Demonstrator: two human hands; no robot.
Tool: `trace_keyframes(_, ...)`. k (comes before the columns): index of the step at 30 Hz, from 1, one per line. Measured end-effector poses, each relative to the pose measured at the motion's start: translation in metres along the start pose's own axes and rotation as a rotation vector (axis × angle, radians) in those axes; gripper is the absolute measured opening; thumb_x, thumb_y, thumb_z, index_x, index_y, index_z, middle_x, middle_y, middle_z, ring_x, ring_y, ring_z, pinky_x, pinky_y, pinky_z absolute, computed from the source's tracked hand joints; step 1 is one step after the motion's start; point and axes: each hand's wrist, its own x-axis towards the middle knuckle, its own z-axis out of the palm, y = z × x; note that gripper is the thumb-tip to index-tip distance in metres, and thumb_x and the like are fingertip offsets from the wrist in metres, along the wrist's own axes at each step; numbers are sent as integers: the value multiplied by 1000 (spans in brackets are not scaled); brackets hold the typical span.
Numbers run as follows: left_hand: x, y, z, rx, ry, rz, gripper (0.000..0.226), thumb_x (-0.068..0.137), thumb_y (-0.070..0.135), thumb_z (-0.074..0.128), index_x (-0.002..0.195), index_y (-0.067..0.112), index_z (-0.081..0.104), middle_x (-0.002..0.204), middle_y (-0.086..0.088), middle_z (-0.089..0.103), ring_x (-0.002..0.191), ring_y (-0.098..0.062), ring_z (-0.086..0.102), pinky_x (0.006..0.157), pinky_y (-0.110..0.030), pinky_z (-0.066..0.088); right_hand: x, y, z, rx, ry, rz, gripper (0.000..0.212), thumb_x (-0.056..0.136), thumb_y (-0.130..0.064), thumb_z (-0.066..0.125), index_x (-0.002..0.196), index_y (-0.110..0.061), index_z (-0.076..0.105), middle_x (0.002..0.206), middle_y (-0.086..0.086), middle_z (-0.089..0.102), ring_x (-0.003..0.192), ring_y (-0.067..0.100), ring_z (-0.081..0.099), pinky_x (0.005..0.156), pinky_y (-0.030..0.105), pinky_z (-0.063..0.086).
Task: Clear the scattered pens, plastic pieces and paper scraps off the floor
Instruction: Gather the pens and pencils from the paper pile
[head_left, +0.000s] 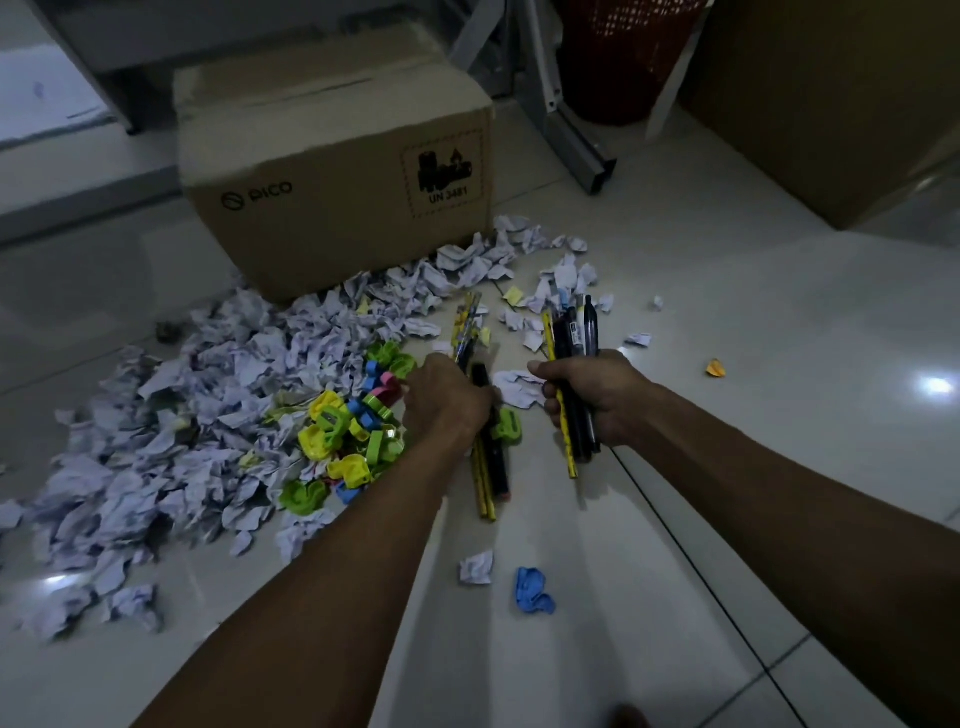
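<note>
A bundle of pens (571, 364), black and dark blue with one yellow pencil among them, is clasped upright in the grip of the right hand (592, 397), fingers curled round the shafts. A second bundle (485, 457), a thick black marker with yellow patterned pencils, is gripped by the left hand (447, 400), its lower ends reaching toward the floor (753, 332). Just left of that hand, plastic pieces (353, 431) in yellow, green, blue and pink are heaped together. Crumpled white paper scraps (208, 415) are spread widely to the left and up against a cardboard box (332, 171). A lone blue piece (532, 590) and a stray scrap (477, 567) lie nearer, between the forearms. A red basket (618, 57) is seen behind.
</note>
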Motion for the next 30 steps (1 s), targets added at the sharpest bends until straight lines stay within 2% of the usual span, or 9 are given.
trace_keyframes(2,-3,1,1,53,7,26,53,70,45,79,104,11,57,111,-13,61,99,-35,62,80,-42,55,0,2,-4,2,7,15,19,85,-8,71,72,-4,58,58,9,49,40,17,46,40,20,40)
trace_keyframes(5,-6,-2,4,145,14,75,53,74,44,75,110,11,56,118,-14,59,106,-35,59,79,-39,51,-1,4,-6,5,6,28,18,85,-8,70,73,-4,58,59,10,49,43,18,46,39,19,39)
trace_keyframes(10,-14,-1,5,278,-51,68,55,73,27,78,119,8,54,123,-15,55,113,-35,56,82,-39,49,-7,3,-7,7,12,17,17,85,-7,70,74,-5,57,60,9,50,47,19,47,37,18,39)
trace_keyframes(16,-19,-4,4,318,-73,56,52,73,30,76,118,8,58,119,-13,59,108,-32,59,70,-32,41,-12,3,-7,8,29,-2,12,83,-5,71,78,-3,61,60,9,52,45,18,48,42,20,41)
trace_keyframes(19,-23,-6,5,414,-59,141,46,81,31,70,119,8,57,119,-13,58,109,-32,58,74,-34,44,-15,3,-8,1,29,-12,12,84,-5,71,78,-3,61,59,9,52,42,18,47,42,21,41)
trace_keyframes(21,-25,-10,7,466,-22,244,37,93,33,58,121,9,55,121,-14,56,111,-33,56,81,-38,45,-17,4,-7,-6,31,-22,12,84,-5,71,77,-2,62,59,10,52,41,18,47,42,21,40)
trace_keyframes(24,-23,-12,6,520,-8,338,32,100,32,44,122,10,53,122,-14,54,111,-34,54,84,-40,43,-20,4,-7,-11,35,-31,17,84,-3,71,72,-1,60,58,11,51,39,18,46,40,20,39)
trace_keyframes(30,-14,-9,-4,650,-93,388,30,93,25,52,121,12,51,121,-14,54,112,-32,53,82,-38,43,-26,5,-6,-19,24,-45,20,84,-1,70,70,-1,56,59,12,50,45,22,46,41,22,38)
